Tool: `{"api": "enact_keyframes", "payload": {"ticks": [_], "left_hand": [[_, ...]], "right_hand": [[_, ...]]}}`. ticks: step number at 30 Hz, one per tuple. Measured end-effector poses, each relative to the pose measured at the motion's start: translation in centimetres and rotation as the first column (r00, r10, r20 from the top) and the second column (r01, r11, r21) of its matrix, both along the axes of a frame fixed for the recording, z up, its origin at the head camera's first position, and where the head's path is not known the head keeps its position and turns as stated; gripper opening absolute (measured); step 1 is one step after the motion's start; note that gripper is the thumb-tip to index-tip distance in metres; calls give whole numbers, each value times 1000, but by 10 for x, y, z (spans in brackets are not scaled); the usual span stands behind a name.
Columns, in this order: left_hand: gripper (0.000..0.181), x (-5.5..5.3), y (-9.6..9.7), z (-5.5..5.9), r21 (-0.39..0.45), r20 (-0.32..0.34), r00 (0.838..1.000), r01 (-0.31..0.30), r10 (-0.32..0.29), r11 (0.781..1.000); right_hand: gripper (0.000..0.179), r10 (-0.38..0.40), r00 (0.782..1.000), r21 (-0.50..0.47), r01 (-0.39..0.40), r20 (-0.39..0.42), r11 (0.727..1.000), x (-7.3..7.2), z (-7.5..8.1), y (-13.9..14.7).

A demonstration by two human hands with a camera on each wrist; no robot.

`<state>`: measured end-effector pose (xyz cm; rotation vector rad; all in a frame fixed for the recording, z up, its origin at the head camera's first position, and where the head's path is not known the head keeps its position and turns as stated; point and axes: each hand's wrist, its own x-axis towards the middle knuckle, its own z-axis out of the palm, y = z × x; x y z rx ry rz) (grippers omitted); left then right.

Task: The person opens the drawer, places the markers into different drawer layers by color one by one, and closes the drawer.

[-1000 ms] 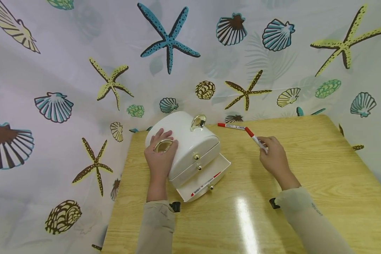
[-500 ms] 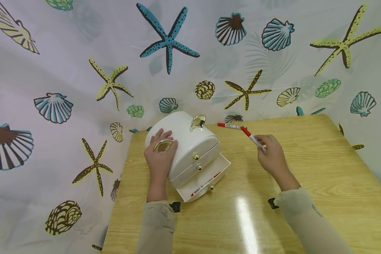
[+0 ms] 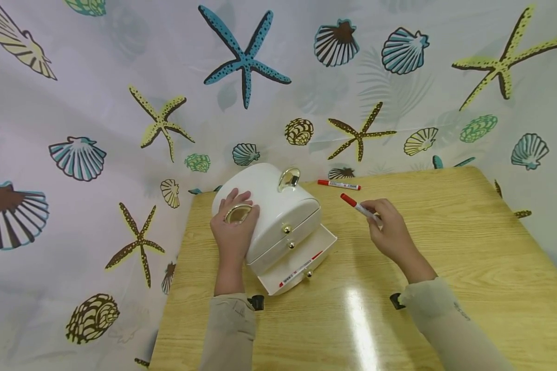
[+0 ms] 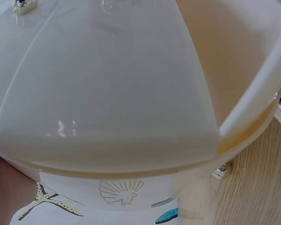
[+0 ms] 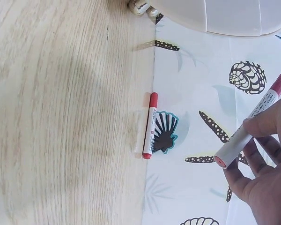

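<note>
A white drawer box (image 3: 264, 193) with a rounded top and gold knobs stands on the table. Its bottom drawer (image 3: 278, 278) is pulled out, and one red-and-white marker (image 3: 300, 269) lies inside. My left hand (image 3: 234, 226) rests on the box's top, thumb and fingers spread about a gold ring (image 3: 238, 213). To the right, my right hand (image 3: 392, 226) pinches a second marker (image 3: 359, 207) between thumb and fingers, red cap pointing away to the left. The right wrist view shows this held marker (image 5: 253, 119) with the thumb on its barrel.
Another red-capped marker (image 3: 339, 185) lies near the table's back edge, right of the box. A second gold ring (image 3: 289, 179) rises from the box's top. A curtain (image 3: 269, 123) printed with starfish and shells hangs behind the wooden table (image 3: 469, 247).
My right hand has moved a little to the left with its marker, whose cap no longer overlaps the marker lying on the table. The left hand and box have stayed put.
</note>
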<state>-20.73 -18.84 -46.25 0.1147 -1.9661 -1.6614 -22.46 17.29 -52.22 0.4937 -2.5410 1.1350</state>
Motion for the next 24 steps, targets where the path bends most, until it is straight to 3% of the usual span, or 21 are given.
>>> {"api": "enact_keyframes", "payload": {"ticks": [14, 24], "left_hand": [[17, 0, 0, 0, -9, -2, 1000, -6, 6, 1000], [18, 0, 1, 2, -22, 5, 1000, -7, 7, 1000]], "right_hand": [[31, 98, 993, 8, -98, -70, 995, 5, -4, -11], [31, 193, 977, 66, -188, -88, 980, 13, -5, -29]]}}
